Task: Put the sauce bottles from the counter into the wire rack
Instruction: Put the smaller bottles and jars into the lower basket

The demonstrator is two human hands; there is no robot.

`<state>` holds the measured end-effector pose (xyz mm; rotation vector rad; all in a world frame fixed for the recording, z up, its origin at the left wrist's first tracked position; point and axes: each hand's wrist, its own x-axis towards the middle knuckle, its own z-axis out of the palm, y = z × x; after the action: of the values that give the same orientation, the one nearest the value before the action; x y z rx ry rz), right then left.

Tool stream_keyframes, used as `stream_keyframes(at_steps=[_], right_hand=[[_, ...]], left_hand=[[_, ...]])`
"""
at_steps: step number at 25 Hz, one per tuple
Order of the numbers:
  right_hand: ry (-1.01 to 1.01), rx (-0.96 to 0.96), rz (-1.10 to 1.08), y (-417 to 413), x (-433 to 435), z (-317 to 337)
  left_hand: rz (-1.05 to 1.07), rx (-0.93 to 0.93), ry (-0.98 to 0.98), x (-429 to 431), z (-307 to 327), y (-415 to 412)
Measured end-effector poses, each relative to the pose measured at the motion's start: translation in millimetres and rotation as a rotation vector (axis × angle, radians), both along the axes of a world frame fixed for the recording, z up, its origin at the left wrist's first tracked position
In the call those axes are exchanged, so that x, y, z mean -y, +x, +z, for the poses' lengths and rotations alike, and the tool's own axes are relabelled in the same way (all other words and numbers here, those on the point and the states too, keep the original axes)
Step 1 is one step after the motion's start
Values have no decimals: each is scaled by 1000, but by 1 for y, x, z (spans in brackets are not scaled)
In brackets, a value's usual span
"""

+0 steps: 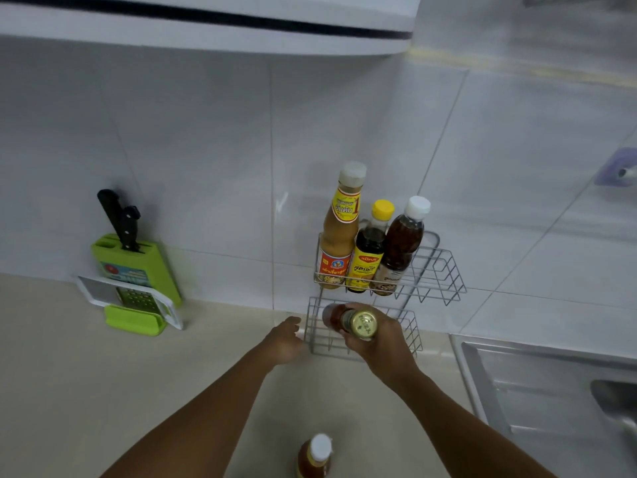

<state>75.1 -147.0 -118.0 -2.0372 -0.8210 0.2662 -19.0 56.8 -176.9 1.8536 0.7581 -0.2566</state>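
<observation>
A two-tier wire rack (444, 270) hangs on the tiled wall. Its upper tier holds three bottles at its left end: a tall tan sauce bottle (341, 229), a dark bottle with a yellow cap (370, 250) and a dark bottle with a white cap (401, 243). My right hand (379, 343) grips a gold-capped bottle (362, 324) over the lower tier (319, 334); a reddish bottle (332, 315) sits just behind it. My left hand (284, 339) rests with fingers apart at the lower tier's left edge. Another orange sauce bottle with a white cap (315, 457) stands on the counter near me.
A green knife block (138, 267) with black knives and a grater (138, 301) stand at the back left of the beige counter (103, 391). A steel sink (551, 391) lies to the right. A purple wall hook (617, 167) is at the far right.
</observation>
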Motion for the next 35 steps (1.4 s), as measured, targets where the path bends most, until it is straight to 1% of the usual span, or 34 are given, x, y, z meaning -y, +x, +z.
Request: stream_keyframes(at_steps=[3, 5, 11, 16, 18, 21, 23, 28, 30, 35], right_hand=[[-60, 33, 69, 13, -18, -14], [-110, 23, 93, 19, -27, -20], [-213, -39, 128, 48, -59, -33], [-227, -13, 230, 55, -74, -38], [-228, -16, 226, 55, -76, -39], [-246, -47, 202, 52, -76, -37], [-275, -85, 195, 50, -74, -37], [-361, -142, 155, 41, -63, -34], [-371, -139, 125, 32, -55, -25], [-314, -90, 75, -2, -26, 6]], left_hand=[[-11, -11, -21, 1, -12, 16], [-18, 3, -29, -2, -29, 27], [-33, 35, -62, -3, -12, 23], [-41, 46, -77, -6, -14, 22], [-44, 52, -54, -6, -15, 21], [-35, 58, -71, -2, -11, 19], [-37, 15, -93, -3, -13, 17], [-88, -133, 7, -11, -9, 6], [-136, -178, 60, -10, 4, -2], [-299, -166, 133, -2, 44, -33]])
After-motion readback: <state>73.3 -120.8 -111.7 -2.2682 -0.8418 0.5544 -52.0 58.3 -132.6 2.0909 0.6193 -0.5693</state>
